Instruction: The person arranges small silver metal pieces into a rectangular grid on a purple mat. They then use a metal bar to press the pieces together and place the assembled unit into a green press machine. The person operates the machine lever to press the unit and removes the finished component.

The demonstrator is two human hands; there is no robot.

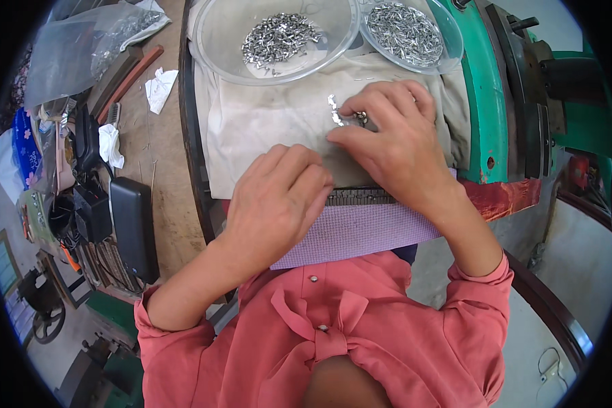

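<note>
- One lilac cloth (353, 231) is lying at the centre, nearest the body.
- One dark slotted strip (360, 197) is resting just above it at mid-frame; its long axis is running left to right, its slots standing side by side.
- The left hand (275, 197), left of centre, is curling its fingers closely together, the fingertips meeting near the strip's visible left end; whether they are grasping a piece, one cannot tell.
- The right hand (398, 139), right of centre, is arching over the beige cloth (251, 122), thumb and forefinger standing parted and released.
- Small metal pieces (361, 118) are lying in the gap between that thumb and forefinger; more shiny bits (333, 109) are trailing roughly up and down the frame just left of it, too clustered for counting.
- Two clear tubs are standing at the top: the larger tub (219, 44) and, to its right, the smaller tub (457, 49), each holding one heap of uncountable metal pieces.
</note>
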